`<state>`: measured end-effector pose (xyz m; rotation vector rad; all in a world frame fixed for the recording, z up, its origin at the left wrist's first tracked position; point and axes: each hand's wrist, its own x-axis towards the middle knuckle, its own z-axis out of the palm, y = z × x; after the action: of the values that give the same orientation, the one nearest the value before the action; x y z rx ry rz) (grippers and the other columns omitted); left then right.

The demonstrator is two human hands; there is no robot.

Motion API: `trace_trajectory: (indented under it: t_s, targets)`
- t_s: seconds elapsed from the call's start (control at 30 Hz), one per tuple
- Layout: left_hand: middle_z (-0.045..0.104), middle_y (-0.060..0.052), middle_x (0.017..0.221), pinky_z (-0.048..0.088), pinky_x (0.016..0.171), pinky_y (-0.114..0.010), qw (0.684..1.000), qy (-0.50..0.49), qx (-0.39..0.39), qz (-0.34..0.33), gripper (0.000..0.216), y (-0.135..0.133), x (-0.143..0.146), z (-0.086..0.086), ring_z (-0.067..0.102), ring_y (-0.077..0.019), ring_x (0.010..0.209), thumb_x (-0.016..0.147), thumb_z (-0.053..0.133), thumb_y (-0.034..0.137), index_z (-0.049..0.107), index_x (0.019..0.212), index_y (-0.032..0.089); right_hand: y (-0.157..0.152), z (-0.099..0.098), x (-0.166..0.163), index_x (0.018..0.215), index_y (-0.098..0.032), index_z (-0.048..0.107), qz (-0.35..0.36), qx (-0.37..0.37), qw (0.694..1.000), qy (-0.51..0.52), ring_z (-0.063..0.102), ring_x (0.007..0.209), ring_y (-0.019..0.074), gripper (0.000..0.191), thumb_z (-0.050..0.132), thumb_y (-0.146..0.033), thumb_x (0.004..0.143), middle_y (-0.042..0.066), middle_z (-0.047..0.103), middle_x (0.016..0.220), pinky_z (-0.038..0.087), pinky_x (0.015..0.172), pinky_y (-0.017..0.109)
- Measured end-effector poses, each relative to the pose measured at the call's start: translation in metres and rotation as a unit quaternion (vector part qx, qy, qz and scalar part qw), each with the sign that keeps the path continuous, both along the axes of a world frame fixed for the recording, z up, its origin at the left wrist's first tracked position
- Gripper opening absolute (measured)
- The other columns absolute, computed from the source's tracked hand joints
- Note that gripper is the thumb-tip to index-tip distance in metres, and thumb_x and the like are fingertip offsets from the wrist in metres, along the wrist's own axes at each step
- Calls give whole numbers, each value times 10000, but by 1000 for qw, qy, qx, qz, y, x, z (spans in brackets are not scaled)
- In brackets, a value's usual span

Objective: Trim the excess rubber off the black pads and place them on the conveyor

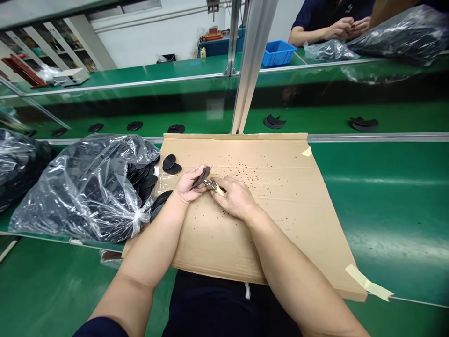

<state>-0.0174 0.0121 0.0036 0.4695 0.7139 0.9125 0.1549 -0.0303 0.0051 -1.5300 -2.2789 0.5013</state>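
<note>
My left hand (pixel 189 185) is closed on a black oval disc (pixel 201 178), held tilted above the cardboard sheet (pixel 224 248). In my right hand (pixel 234 195) is a pair of small nippers (pixel 212 184) with pale handles, their metal jaws at the disc's edge. Whether the jaws touch the disc I cannot tell. Small dark bits (pixel 245 173) lie scattered over the cardboard beyond my right hand. Two loose black discs (pixel 171 164) rest on the cardboard to the left of my left hand.
A clear plastic bag (pixel 80 192) full of black discs spills open at the left, with another bag (pixel 17 164) beyond it. Groups of black pieces (pixel 274 122) lie along the green belt behind. A metal post (pixel 250 70) rises at the back. Across the bench, a person's hands (pixel 345 29) work.
</note>
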Motion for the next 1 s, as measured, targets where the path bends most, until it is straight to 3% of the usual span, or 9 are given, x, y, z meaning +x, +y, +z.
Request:
trace_trajectory:
  t_s: [0.27,0.4,0.57,0.63,0.67,0.77,0.83,0.9,1.0]
  targets:
    - [487,45,550,182,287,-120,999,43,17,-2,179,2,3,-9,317,-28,310,784,663,181,617,941,108,3,10,6,1254,-306,567,30,-51,996,-65,616,937,224,446,500,-262,815,35,670,1107,433,725,292]
    - [488,40,543,179,287,-121,998,64,7,4,173,1,6,-9,323,-29,315,766,683,177,618,906,99,4,11,6,1162,-291,630,24,-74,994,-80,624,880,230,418,501,-222,770,38,697,1031,425,692,300]
    - [516,35,598,187,303,-112,1000,18,-14,21,136,1,7,-3,340,-22,349,808,640,164,609,930,112,3,5,6,997,-276,698,-17,-126,989,80,590,712,186,318,537,-225,728,0,683,798,409,640,282]
    - [519,33,610,190,311,-112,999,-19,-22,31,109,2,8,-3,349,-23,369,829,622,171,595,920,119,4,4,9,998,-245,692,-53,-202,948,239,516,563,146,313,576,-262,708,-23,611,650,385,562,270]
    - [524,32,616,200,316,-115,998,-32,-22,40,108,4,9,-4,364,-26,381,828,628,178,586,911,123,5,5,12,1025,-227,677,-68,-245,908,332,474,513,129,342,596,-289,699,-33,574,614,376,534,266]
    - [567,20,669,310,369,-136,995,-27,6,95,186,10,12,-14,479,-56,462,779,700,210,560,883,145,8,9,22,1082,-204,630,-61,-353,744,565,509,548,132,429,617,-369,686,-16,574,678,433,551,291]
    - [607,9,733,399,446,-166,989,-8,33,142,283,15,16,-22,563,-89,556,714,764,232,543,874,159,8,14,27,1047,-214,640,-40,-381,680,626,576,672,168,410,613,-405,685,20,608,781,480,609,333]
    - [640,-10,798,446,518,-199,985,-3,51,162,381,16,21,-27,611,-120,639,640,819,241,545,892,161,7,20,27,1000,-231,662,-45,-360,685,631,578,711,176,370,637,-413,678,23,607,803,489,625,345]
    - [663,-54,820,468,602,-226,990,12,70,125,412,12,31,-25,616,-125,674,578,858,249,606,882,131,12,32,19,928,-273,689,-75,-264,779,563,555,677,151,306,726,-393,649,5,595,755,461,632,338]
